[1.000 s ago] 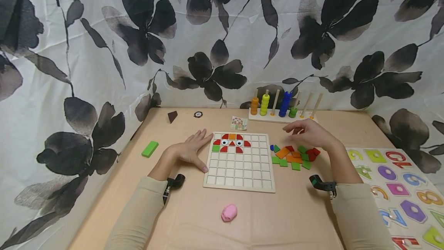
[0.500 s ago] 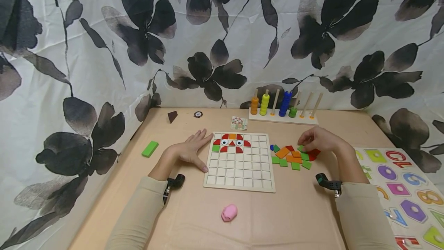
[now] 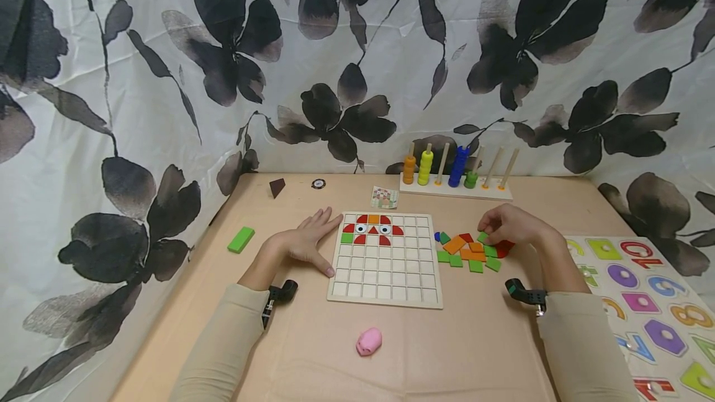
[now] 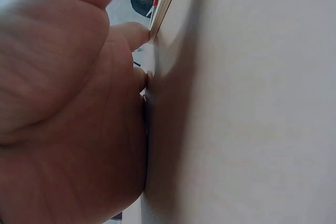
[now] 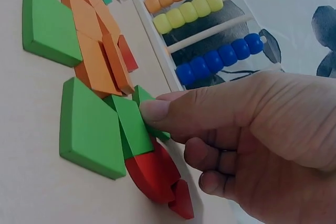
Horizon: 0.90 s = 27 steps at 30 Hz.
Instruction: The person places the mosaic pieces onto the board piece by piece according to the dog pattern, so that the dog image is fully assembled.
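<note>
My left hand rests on the table with fingers spread, thumb and fingertips against the left edge of a white grid board. Red, orange, green and eye-patterned tiles fill some upper cells of the board. Right of it lies a loose pile of coloured tiles, among them an orange tile and a red quarter-round tile. Over the pile's far right part, my right hand pinches a green tile between thumb and index finger; its other fingers curl in. The hand partly hides that tile.
Behind the board stand a small pattern card and a peg stacker with beads. A number-and-shape puzzle board lies at the right. A pink object sits in front, a green block at left.
My right hand has moved right and down from above the pile to the green tiles, and its fingers have closed on one. The left hand stays put.
</note>
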Motion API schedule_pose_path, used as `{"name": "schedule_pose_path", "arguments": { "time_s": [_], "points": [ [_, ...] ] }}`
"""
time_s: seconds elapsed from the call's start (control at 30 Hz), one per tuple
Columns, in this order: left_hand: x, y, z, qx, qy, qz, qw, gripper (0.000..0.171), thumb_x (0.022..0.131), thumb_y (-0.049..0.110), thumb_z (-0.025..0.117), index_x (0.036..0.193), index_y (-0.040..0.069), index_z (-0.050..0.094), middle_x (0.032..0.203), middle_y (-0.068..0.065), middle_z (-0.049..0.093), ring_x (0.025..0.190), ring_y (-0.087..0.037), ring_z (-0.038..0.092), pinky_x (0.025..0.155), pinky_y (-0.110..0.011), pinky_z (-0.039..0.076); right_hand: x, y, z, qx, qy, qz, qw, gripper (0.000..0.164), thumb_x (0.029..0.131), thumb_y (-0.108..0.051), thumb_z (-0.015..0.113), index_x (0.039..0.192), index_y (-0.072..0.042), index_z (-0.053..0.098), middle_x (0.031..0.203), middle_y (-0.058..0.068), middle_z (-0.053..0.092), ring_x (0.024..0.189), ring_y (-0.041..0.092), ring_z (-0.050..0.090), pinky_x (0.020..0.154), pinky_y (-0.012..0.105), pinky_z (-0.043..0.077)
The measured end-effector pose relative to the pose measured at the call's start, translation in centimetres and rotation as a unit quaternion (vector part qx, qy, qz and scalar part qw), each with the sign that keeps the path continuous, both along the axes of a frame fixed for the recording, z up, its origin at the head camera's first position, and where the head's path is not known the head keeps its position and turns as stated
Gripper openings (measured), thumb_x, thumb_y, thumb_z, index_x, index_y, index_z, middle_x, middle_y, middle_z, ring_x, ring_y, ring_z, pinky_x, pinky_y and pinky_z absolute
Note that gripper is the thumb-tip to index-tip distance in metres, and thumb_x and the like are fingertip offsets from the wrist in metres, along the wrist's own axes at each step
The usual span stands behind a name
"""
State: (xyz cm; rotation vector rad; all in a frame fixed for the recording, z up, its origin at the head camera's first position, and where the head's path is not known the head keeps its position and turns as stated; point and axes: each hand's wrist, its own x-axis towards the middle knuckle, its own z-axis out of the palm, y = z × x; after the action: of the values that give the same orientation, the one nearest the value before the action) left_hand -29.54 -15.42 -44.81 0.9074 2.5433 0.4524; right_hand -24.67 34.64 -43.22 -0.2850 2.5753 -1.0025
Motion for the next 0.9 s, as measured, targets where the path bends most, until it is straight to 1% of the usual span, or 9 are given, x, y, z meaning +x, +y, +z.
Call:
{"name": "schedule_pose_path", "arguments": {
  "time_s": [0.17,0.3,0.4,0.47,0.53,0.63,0.77,0.9],
  "points": [
    [0.1,-0.1,0.0,0.000,-0.003,0.004,1.0000,0.134,0.053,0.070,0.080,0.156,0.025,0.008,0.161,-0.010,-0.011,0.146,-0.028,-0.014,0.115,-0.056,0.000,-0.1,-0.5,0.1,-0.007,0.009,0.013,1.000,0.018,0.081,-0.002,0.073,0.098,-0.001,0.066,0.083,0.010,0.063,0.073,0.024,0.056,0.064,0.033,0.051],
    [0.1,-0.1,-0.1,-0.001,-0.005,0.007,1.0000,0.134,0.052,0.070,0.080,0.156,0.025,0.008,0.161,-0.009,-0.011,0.147,-0.028,-0.014,0.115,-0.056,0.001,-0.1,-1.8,0.5,-0.025,0.033,-0.006,0.999,0.016,0.082,-0.003,0.072,0.096,-0.004,0.066,0.084,0.012,0.065,0.073,0.028,0.058,0.064,0.037,0.053],
    [0.1,-0.2,-0.1,-0.005,-0.004,0.007,1.0000,0.134,0.052,0.071,0.080,0.156,0.026,0.007,0.161,-0.009,-0.011,0.147,-0.028,-0.013,0.115,-0.056,0.002,-0.2,-3.7,1.0,-0.034,0.075,-0.028,0.996,0.015,0.083,-0.010,0.073,0.098,-0.008,0.070,0.086,0.007,0.068,0.074,0.026,0.060,0.067,0.036,0.052],
    [0.1,-0.3,-0.1,-0.005,-0.004,0.007,1.0000,0.134,0.053,0.071,0.080,0.156,0.026,0.008,0.161,-0.009,-0.011,0.147,-0.029,-0.013,0.115,-0.057,0.002,-0.3,-5.3,1.3,-0.046,0.106,-0.025,0.993,0.016,0.084,-0.012,0.073,0.100,-0.010,0.072,0.090,0.003,0.070,0.078,0.024,0.061,0.070,0.036,0.052],
    [0.1,-0.3,-0.1,-0.006,-0.004,0.007,1.0000,0.134,0.053,0.071,0.079,0.156,0.026,0.008,0.161,-0.009,-0.011,0.147,-0.028,-0.013,0.115,-0.057,0.001,-0.5,-7.2,1.6,-0.064,0.130,-0.015,0.989,0.017,0.085,-0.013,0.072,0.102,-0.011,0.074,0.093,0.001,0.071,0.079,0.023,0.063,0.072,0.036,0.053],
    [0.0,-0.2,-0.1,-0.007,0.000,0.004,1.0000,0.134,0.053,0.072,0.079,0.156,0.026,0.007,0.161,-0.009,-0.011,0.147,-0.028,-0.013,0.116,-0.055,0.000,-0.7,-10.0,1.7,-0.079,0.150,0.019,0.985,0.018,0.085,-0.011,0.073,0.103,-0.010,0.074,0.095,-0.001,0.071,0.080,0.021,0.063,0.072,0.035,0.054],
    [-0.1,-0.2,-0.2,-0.017,0.008,0.001,0.9998,0.135,0.052,0.075,0.077,0.156,0.028,0.005,0.161,-0.009,-0.011,0.147,-0.027,-0.013,0.116,-0.053,0.000,-0.9,-13.1,1.4,-0.071,0.154,0.057,0.984,0.016,0.084,-0.009,0.074,0.100,-0.010,0.074,0.091,-0.003,0.071,0.079,0.018,0.062,0.072,0.032,0.054],
    [-0.2,-0.2,-0.3,-0.015,0.005,-0.001,0.9999,0.135,0.052,0.075,0.077,0.156,0.028,0.005,0.161,-0.008,-0.012,0.146,-0.026,-0.014,0.116,-0.053,0.000,-1.0,-15.3,0.9,-0.065,0.144,0.072,0.985,0.012,0.082,-0.004,0.074,0.093,-0.011,0.075,0.087,-0.001,0.071,0.076,0.017,0.060,0.071,0.030,0.053]
  ]
}}
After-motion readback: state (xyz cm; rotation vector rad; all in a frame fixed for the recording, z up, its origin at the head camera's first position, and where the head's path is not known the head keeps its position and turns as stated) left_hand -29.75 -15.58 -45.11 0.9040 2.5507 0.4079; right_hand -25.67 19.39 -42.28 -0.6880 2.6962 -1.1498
